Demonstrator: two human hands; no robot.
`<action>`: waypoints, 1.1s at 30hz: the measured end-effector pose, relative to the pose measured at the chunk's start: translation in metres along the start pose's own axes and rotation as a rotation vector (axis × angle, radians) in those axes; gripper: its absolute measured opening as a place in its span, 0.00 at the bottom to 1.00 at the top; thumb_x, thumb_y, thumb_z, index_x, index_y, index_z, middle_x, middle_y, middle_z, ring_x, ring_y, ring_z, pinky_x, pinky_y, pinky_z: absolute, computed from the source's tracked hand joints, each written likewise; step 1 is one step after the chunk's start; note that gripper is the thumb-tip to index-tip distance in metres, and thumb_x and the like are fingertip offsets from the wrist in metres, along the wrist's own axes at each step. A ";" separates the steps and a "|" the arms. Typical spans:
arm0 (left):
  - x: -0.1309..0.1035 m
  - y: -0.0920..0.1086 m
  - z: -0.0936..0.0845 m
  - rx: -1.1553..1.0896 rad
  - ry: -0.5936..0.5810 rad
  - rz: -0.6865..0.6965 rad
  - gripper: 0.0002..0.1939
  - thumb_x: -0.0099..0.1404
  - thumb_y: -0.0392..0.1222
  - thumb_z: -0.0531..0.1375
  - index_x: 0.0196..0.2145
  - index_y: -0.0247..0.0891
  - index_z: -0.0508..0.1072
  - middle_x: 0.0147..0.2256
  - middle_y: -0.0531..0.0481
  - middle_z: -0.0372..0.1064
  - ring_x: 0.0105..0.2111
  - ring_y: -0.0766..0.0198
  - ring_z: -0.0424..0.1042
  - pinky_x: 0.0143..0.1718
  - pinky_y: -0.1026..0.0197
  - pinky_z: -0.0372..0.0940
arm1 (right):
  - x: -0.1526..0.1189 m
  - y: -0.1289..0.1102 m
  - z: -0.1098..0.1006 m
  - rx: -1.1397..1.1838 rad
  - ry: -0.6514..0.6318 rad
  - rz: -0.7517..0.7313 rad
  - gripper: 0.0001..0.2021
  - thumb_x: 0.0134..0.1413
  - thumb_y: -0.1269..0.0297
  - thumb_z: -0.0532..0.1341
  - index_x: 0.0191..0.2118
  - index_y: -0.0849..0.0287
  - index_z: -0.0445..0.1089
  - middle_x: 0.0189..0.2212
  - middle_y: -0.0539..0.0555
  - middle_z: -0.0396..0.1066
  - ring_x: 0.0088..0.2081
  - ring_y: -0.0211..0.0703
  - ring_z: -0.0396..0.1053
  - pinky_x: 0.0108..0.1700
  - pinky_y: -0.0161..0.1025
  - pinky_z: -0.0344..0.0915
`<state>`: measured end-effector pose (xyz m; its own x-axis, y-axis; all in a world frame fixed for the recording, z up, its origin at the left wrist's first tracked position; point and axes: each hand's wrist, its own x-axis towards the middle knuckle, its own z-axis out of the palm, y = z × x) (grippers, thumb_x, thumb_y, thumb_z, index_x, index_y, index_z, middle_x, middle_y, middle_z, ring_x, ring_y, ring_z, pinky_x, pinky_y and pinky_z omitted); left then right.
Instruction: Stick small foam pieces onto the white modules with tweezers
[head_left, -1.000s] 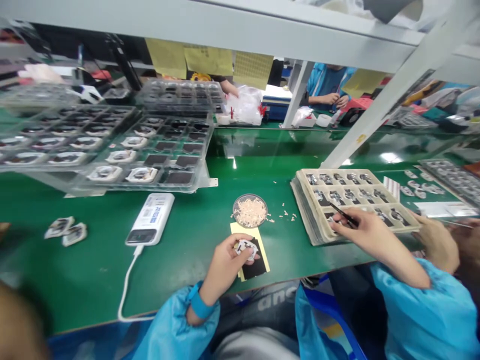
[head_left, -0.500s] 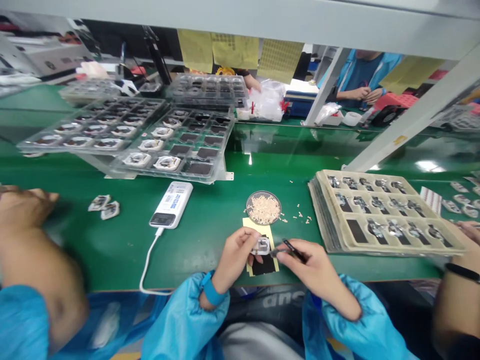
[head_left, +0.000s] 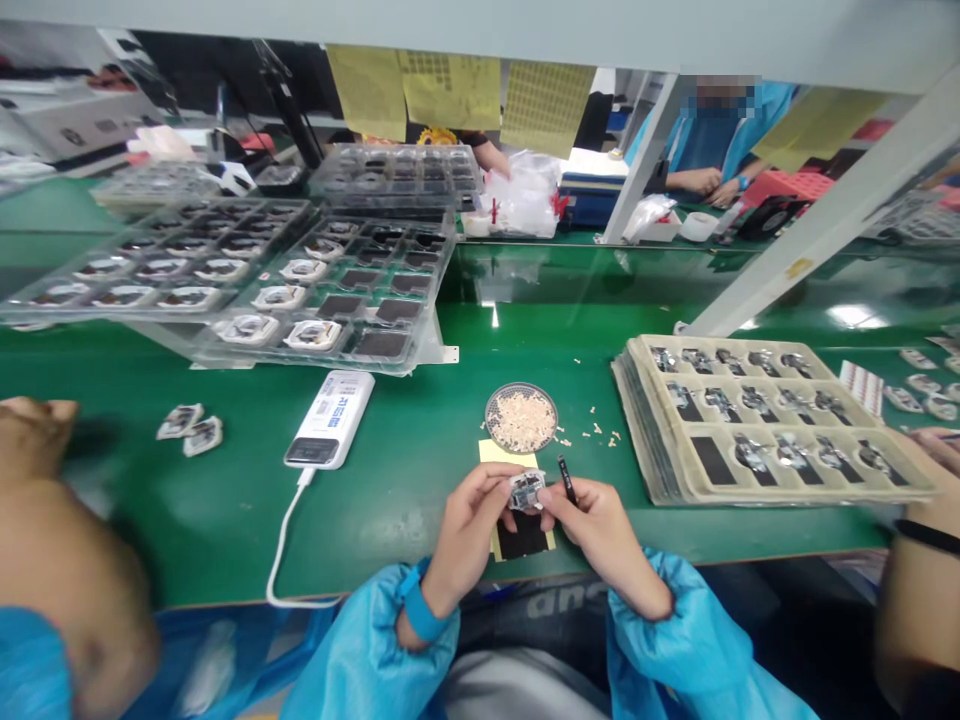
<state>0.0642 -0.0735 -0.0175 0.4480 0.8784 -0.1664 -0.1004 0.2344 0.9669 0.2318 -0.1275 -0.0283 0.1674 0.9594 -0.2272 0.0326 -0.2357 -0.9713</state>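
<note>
A small white-rimmed housing with metal parts inside [head_left: 528,488] is pinched in my left hand [head_left: 474,510], above a yellow sheet [head_left: 487,453] with a black pad [head_left: 523,540]. On its other side, the thumb of my right hand [head_left: 596,520] touches the housing. Black tweezers [head_left: 567,480] lie in that hand, pointing up and away; their lower end is hidden by the fingers. Just beyond both hands stands a round dish [head_left: 522,417] full of small beige pieces, with several loose pieces to its right.
A stack of beige trays [head_left: 679,475] holding metal parts is on the right. Clear trays [head_left: 409,355] rest on a raised stand at the left, behind a white power bank [head_left: 330,420] with a cable. Two housings [head_left: 191,428] lie further left. Other people's arms show at both sides.
My right hand has moved in to touch the housing, and the tweezers have swung from pointing at it to pointing upward. The housing is tilted differently. The view has shifted slightly.
</note>
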 end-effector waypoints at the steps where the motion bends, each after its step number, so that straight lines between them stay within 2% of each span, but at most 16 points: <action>1: 0.000 0.000 0.000 0.010 0.010 0.003 0.17 0.69 0.48 0.58 0.46 0.33 0.75 0.40 0.43 0.75 0.28 0.66 0.70 0.29 0.65 0.67 | 0.000 0.000 0.000 0.004 0.007 0.004 0.21 0.56 0.48 0.64 0.23 0.62 0.73 0.16 0.50 0.65 0.19 0.33 0.54 0.21 0.32 0.49; 5: -0.002 0.000 0.001 0.077 0.010 0.015 0.17 0.68 0.48 0.58 0.49 0.35 0.76 0.44 0.43 0.75 0.29 0.66 0.71 0.33 0.64 0.68 | 0.000 0.001 -0.001 0.021 0.019 0.014 0.21 0.55 0.48 0.65 0.23 0.62 0.72 0.13 0.48 0.59 0.17 0.31 0.48 0.20 0.33 0.45; 10: -0.005 -0.003 0.002 0.059 -0.069 0.027 0.21 0.64 0.44 0.64 0.54 0.35 0.72 0.47 0.41 0.74 0.43 0.57 0.75 0.45 0.60 0.68 | 0.000 0.002 -0.002 0.043 0.025 0.018 0.21 0.55 0.48 0.65 0.23 0.62 0.71 0.12 0.47 0.57 0.17 0.31 0.47 0.20 0.33 0.44; 12: -0.005 -0.005 0.003 0.070 -0.081 0.034 0.22 0.63 0.42 0.64 0.55 0.35 0.71 0.49 0.40 0.73 0.45 0.56 0.74 0.46 0.60 0.68 | 0.001 0.002 -0.003 0.050 0.030 0.011 0.21 0.54 0.48 0.65 0.23 0.62 0.71 0.12 0.47 0.57 0.17 0.31 0.48 0.20 0.33 0.44; 20: -0.003 -0.007 0.005 0.103 -0.054 0.000 0.24 0.62 0.41 0.65 0.54 0.34 0.70 0.47 0.40 0.74 0.40 0.60 0.74 0.36 0.64 0.66 | 0.001 0.003 -0.003 0.085 0.031 0.007 0.20 0.54 0.49 0.66 0.24 0.62 0.71 0.13 0.47 0.58 0.16 0.30 0.45 0.20 0.33 0.43; 25: -0.003 -0.007 0.007 0.189 -0.004 0.002 0.23 0.61 0.41 0.65 0.53 0.35 0.72 0.40 0.44 0.76 0.32 0.64 0.71 0.30 0.66 0.63 | 0.000 0.001 -0.001 0.061 0.038 0.008 0.21 0.55 0.48 0.65 0.23 0.61 0.72 0.13 0.47 0.58 0.17 0.32 0.49 0.21 0.34 0.45; 28: -0.004 -0.007 0.008 0.245 0.023 0.022 0.21 0.62 0.42 0.65 0.52 0.37 0.74 0.40 0.46 0.76 0.32 0.65 0.71 0.32 0.65 0.65 | 0.001 0.001 -0.001 0.038 0.038 0.009 0.21 0.56 0.48 0.64 0.23 0.61 0.71 0.13 0.48 0.59 0.17 0.33 0.51 0.21 0.34 0.47; 31: -0.004 -0.006 0.007 0.298 0.039 0.058 0.19 0.62 0.43 0.65 0.51 0.39 0.76 0.42 0.47 0.77 0.33 0.65 0.71 0.34 0.65 0.67 | 0.002 0.003 -0.001 -0.003 0.037 -0.018 0.22 0.57 0.48 0.63 0.22 0.61 0.70 0.16 0.50 0.63 0.21 0.35 0.56 0.24 0.34 0.53; 33: -0.004 -0.005 0.007 0.262 0.045 0.045 0.20 0.62 0.43 0.65 0.51 0.39 0.76 0.44 0.46 0.77 0.35 0.63 0.73 0.38 0.63 0.68 | 0.002 0.003 -0.002 -0.050 0.067 -0.050 0.21 0.56 0.49 0.64 0.22 0.61 0.67 0.18 0.50 0.64 0.22 0.35 0.57 0.26 0.34 0.54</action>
<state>0.0690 -0.0813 -0.0204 0.4077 0.9045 -0.1249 0.1165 0.0842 0.9896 0.2342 -0.1264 -0.0321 0.2296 0.9580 -0.1718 0.0909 -0.1969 -0.9762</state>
